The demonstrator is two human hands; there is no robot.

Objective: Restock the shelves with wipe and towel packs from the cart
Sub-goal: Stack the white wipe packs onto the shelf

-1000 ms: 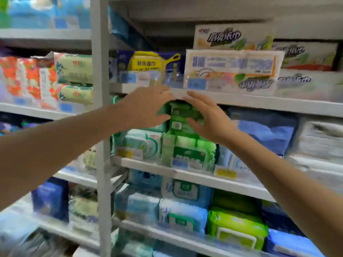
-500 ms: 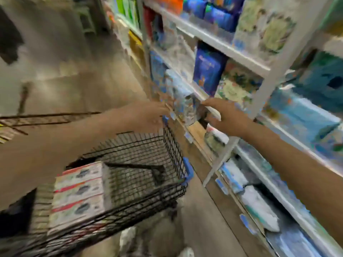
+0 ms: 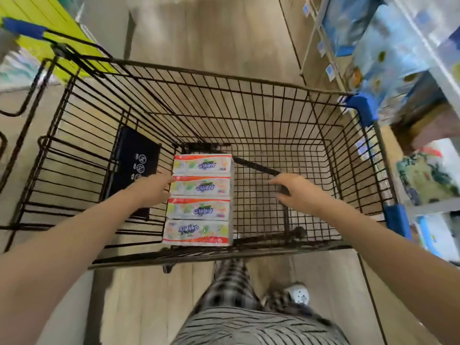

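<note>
Packed shelves [image 3: 438,78] flank the aisle at right as a person leans over a black wire cart [image 3: 224,75], where only a row of four towel packs [image 3: 199,199] lies on the basket floor. The left hand [image 3: 151,190] meets the row's left edge, fingers extended and gripping nothing, while the right hand [image 3: 296,192] hovers loose and empty beside the packs. Restocking looks nearly done, with these four packs left to shelve.
</note>
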